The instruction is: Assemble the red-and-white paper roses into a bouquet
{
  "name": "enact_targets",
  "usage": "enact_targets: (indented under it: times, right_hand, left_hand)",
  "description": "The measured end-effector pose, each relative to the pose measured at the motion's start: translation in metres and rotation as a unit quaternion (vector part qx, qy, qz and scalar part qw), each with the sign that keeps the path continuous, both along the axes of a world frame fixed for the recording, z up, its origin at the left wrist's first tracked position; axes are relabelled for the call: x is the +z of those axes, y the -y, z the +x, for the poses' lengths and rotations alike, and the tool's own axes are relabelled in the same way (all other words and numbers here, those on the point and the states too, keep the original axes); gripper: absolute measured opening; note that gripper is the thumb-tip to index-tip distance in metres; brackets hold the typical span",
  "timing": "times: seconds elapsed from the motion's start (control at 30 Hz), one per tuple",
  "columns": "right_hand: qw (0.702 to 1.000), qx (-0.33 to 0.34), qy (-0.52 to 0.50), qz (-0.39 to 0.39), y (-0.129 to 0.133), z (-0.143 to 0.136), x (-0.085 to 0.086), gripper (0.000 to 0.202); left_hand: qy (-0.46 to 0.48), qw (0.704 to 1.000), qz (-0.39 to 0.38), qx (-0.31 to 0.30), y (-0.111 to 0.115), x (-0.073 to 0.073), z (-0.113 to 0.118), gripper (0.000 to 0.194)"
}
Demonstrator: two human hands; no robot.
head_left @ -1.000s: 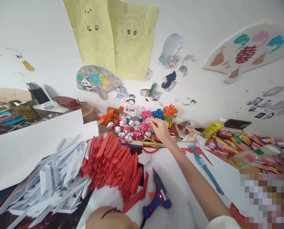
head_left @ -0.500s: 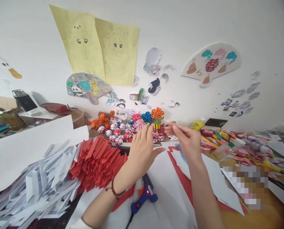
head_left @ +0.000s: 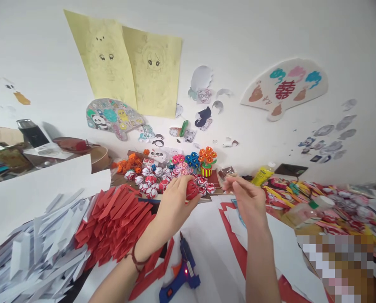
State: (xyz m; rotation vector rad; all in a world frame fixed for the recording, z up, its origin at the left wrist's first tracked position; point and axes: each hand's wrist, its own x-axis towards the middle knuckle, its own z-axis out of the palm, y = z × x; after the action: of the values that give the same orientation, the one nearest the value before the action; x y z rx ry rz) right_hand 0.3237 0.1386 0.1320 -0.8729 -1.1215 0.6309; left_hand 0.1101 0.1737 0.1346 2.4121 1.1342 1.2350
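My left hand (head_left: 175, 204) is curled around a red paper flower ball (head_left: 192, 190), which shows between thumb and fingers. To its right, my right hand (head_left: 247, 195) is raised with thumb and fingertips pinched together; whatever thin thing it may hold is too fine to make out. Below the hands a blue glue gun (head_left: 185, 263) lies on white paper, its red light on. Folded red paper strips (head_left: 118, 223) are heaped left of my left forearm, and folded white strips (head_left: 46, 240) lie beyond them.
Finished red-and-white paper balls (head_left: 152, 179) and small potted flowers (head_left: 207, 162) stand against the wall. A yellow bottle (head_left: 263, 173) and a clear bottle (head_left: 311, 210) are at the right, beside a colourful pile (head_left: 345, 210). White sheets (head_left: 289, 256) lie by my right forearm.
My left hand has moved left and down and closed from outstretched fingers; the red paper ball now shows in it. My right hand is slightly lower. The view has shifted a little.
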Motion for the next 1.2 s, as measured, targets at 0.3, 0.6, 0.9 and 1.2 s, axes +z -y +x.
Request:
enact_targets:
  times: [0.3, 0.6, 0.9, 1.2]
  right_hand:
    - [0.996, 0.086, -0.018, 0.005, -0.007, 0.005, -0.009, 0.023]
    - [0.999, 0.053, 0.007, 0.0, -0.011, 0.006, -0.01, 0.026]
    - [0.995, 0.095, -0.013, 0.011, -0.016, 0.004, -0.016, 0.019]
    - [0.992, 0.12, -0.025, 0.005, -0.024, 0.007, -0.025, 0.021]
  left_hand:
    - [-0.005, 0.999, 0.021, -0.029, 0.004, 0.001, 0.006, 0.037]
    - [-0.033, 0.997, 0.061, -0.02, 0.005, 0.004, 0.003, 0.034]
    - [-0.081, 0.992, 0.1, -0.006, -0.004, 0.001, 0.0, 0.024]
    - [-0.131, 0.984, 0.122, 0.02, -0.006, 0.003, -0.002, 0.026]
